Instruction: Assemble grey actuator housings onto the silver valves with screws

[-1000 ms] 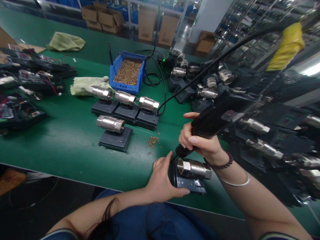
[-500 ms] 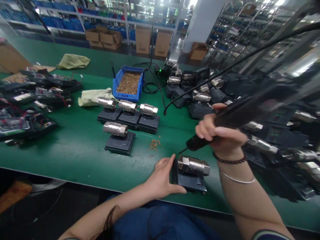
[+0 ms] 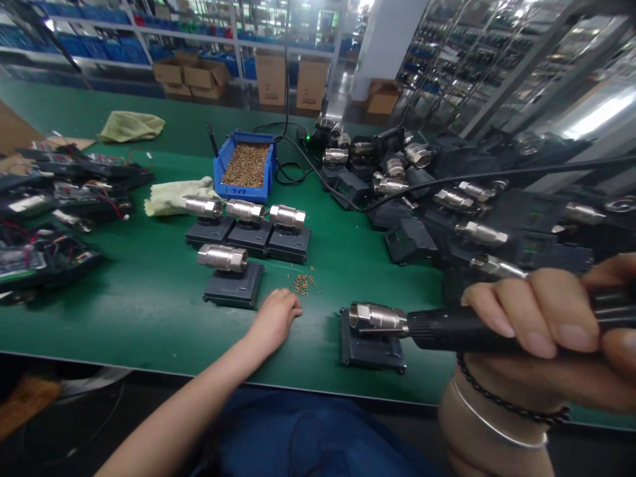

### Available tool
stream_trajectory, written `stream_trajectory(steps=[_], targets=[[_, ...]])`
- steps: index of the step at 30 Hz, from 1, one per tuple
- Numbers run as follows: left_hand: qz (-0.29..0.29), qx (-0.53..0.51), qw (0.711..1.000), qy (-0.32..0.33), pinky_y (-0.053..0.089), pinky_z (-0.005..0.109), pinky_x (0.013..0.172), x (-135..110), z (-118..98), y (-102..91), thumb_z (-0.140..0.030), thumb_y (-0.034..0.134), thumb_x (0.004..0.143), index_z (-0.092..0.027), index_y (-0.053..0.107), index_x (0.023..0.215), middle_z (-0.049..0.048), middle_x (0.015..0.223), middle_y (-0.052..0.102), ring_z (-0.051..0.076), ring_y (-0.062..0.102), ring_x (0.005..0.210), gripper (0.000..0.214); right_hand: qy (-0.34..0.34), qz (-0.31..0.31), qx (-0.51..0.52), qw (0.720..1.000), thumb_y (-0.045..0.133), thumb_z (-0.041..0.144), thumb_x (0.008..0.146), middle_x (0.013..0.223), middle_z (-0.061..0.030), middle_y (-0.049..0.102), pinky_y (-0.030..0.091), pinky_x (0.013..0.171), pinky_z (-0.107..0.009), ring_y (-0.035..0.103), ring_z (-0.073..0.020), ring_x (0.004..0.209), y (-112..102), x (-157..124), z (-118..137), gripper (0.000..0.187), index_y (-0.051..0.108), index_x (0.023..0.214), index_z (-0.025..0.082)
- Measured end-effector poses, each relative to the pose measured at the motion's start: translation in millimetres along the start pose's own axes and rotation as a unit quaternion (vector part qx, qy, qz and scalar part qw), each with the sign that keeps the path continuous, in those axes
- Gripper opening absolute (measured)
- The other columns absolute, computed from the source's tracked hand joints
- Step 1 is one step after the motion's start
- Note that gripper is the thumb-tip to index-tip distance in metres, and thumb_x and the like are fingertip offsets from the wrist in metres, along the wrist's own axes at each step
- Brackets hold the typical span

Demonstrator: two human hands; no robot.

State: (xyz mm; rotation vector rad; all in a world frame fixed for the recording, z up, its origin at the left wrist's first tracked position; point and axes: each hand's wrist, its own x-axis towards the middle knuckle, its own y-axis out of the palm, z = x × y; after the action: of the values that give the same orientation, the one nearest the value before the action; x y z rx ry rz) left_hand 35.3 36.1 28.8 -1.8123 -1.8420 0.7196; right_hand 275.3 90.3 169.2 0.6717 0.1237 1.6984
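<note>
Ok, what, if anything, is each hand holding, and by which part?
The right hand holds the black screwdriver around its body, behind the ribbed front end. The left hand is beside the loose screws; whether it holds one cannot be told.

Green table (image 3: 169, 324), blue bin (image 3: 242, 194), scattered screws (image 3: 301, 285)

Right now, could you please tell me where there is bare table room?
Bare green tabletop shows between the cluttered wired housings and the valve unit beside the left hand, and between the screws and the crowded valve pile at right.
</note>
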Motion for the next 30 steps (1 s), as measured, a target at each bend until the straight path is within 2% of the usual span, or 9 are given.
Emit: stream_trajectory(steps=[4,7,11,17,20,23,25,27,30], targets=[[-0.005,-0.189,0.982,-0.018,0.051,0.027,0.073,-25,-27,8.4,-0.012,0.063,0.079,-0.018,0.063,0.075,0.0024,0.077,0.070,0.017,0.065,0.075,0.007,-0.050,-0.006,0.065,0.997,0.074,0.024,0.064,0.044,0.0103,0.036,0.026,0.033,-0.028,0.028,-0.0059,0.030,16,-21,-4,0.034,0.067,0.096,0.033],[-0.011,-0.419,0.906,-0.059,0.053,0.025,0.070,-37,-44,13.7,-0.017,0.072,0.067,-0.018,0.062,0.070,0.0003,0.070,0.072,0.015,0.068,0.069,0.010,-0.051,0.011,0.074,0.996,0.073,0.022,0.067,0.043,0.0108,0.035,0.028,0.032,-0.027,0.030,-0.0050,0.030,23,-30,-6,0.032,0.066,0.097,0.032],[-0.020,-0.502,0.860,-0.089,0.054,0.023,0.068,-39,-54,15.1,-0.016,0.076,0.058,-0.018,0.064,0.067,-0.0007,0.064,0.072,0.014,0.069,0.063,0.016,-0.055,0.013,0.099,0.993,0.073,0.020,0.069,0.044,0.0109,0.032,0.026,0.032,-0.026,0.030,-0.0038,0.030,29,-33,-6,0.031,0.065,0.098,0.029],[-0.039,-0.454,0.887,-0.068,0.054,0.023,0.063,-40,-52,15.9,-0.020,0.075,0.064,-0.018,0.069,0.067,0.0016,0.067,0.075,0.015,0.069,0.064,0.007,-0.062,0.032,0.102,0.992,0.071,0.019,0.071,0.047,0.0100,0.035,0.029,0.035,-0.026,0.034,-0.0045,0.034,32,-34,-7,0.031,0.063,0.100,0.027],[-0.012,-0.411,0.911,-0.039,0.057,0.029,0.069,-43,-45,17.9,-0.030,0.074,0.073,-0.018,0.072,0.079,0.0045,0.075,0.076,0.018,0.071,0.070,0.013,-0.054,0.061,0.094,0.992,0.067,0.018,0.073,0.050,0.0090,0.039,0.034,0.038,-0.026,0.038,-0.0058,0.036,30,-34,-7,0.031,0.063,0.102,0.027],[0.037,-0.286,0.956,0.054,0.053,0.044,0.094,-40,-35,21.0,-0.038,0.084,0.066,-0.020,0.067,0.112,0.0100,0.106,0.074,0.027,0.068,0.102,0.052,-0.027,0.080,0.077,0.993,0.065,0.018,0.075,0.053,0.0076,0.045,0.037,0.041,-0.027,0.041,-0.0071,0.039,28,-34,-7,0.033,0.063,0.107,0.026],[0.065,-0.163,0.976,0.128,0.042,0.052,0.106,-33,-28,26.1,-0.036,0.091,0.053,-0.021,0.053,0.131,0.0150,0.131,0.062,0.033,0.055,0.123,0.088,-0.007,0.073,0.047,0.996,0.066,0.018,0.077,0.055,0.0063,0.048,0.039,0.043,-0.027,0.044,-0.0080,0.042,28,-34,-9,0.032,0.063,0.108,0.025],[0.090,-0.063,0.978,0.179,0.036,0.057,0.110,-24,-24,34.5,-0.031,0.094,0.048,-0.020,0.040,0.141,0.0202,0.145,0.047,0.037,0.043,0.134,0.108,0.009,0.072,0.006,0.997,0.067,0.019,0.078,0.057,0.0052,0.050,0.041,0.045,-0.028,0.046,-0.0092,0.043,28,-34,-11,0.029,0.064,0.106,0.024],[0.119,0.009,0.968,0.223,0.034,0.060,0.110,-9,-22,50.2,-0.024,0.094,0.048,-0.017,0.031,0.145,0.0246,0.151,0.035,0.041,0.033,0.139,0.115,0.027,0.089,-0.032,0.995,0.068,0.020,0.079,0.057,0.0053,0.053,0.044,0.046,-0.028,0.049,-0.0099,0.044,28,-35,-16,0.028,0.063,0.106,0.024]])
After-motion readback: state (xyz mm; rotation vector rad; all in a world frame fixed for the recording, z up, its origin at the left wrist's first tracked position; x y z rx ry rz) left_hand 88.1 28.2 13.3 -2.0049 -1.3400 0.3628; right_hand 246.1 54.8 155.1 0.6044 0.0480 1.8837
